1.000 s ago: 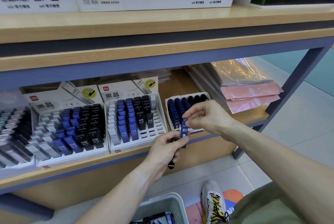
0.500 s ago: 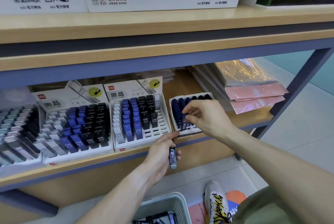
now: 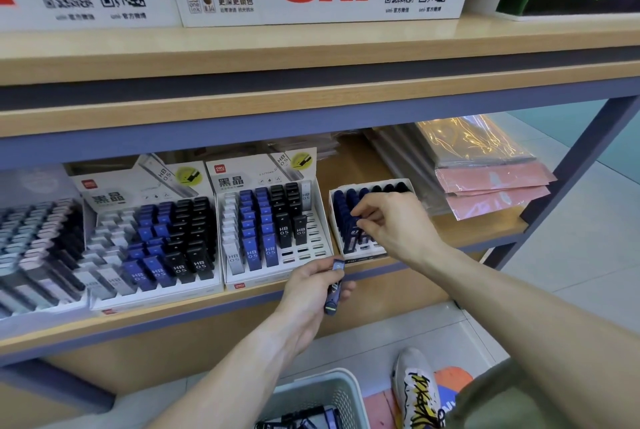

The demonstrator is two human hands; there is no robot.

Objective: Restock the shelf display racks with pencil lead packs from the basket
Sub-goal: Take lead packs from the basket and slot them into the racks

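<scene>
A small white display rack (image 3: 372,250) on the lower shelf holds rows of dark blue and black lead packs. My right hand (image 3: 393,220) reaches into its front rows, fingertips pinching a blue pack (image 3: 363,236) that stands in the rack. My left hand (image 3: 311,293) hovers in front of the shelf edge and grips a few blue lead packs (image 3: 335,286) in a bundle, pointing up. A grey plastic basket (image 3: 341,390) sits on the floor below, with dark packs inside.
Two larger white racks (image 3: 273,220) (image 3: 152,241) with blue, black and grey HB packs stand to the left. Pink and clear packets (image 3: 491,186) lie at the right of the shelf. The upper shelf (image 3: 311,47) overhangs. A shoe (image 3: 415,390) is beside the basket.
My right hand took a blue pack from the left hand and carried it up into the small rack. My left hand dropped slightly and still holds its bundle.
</scene>
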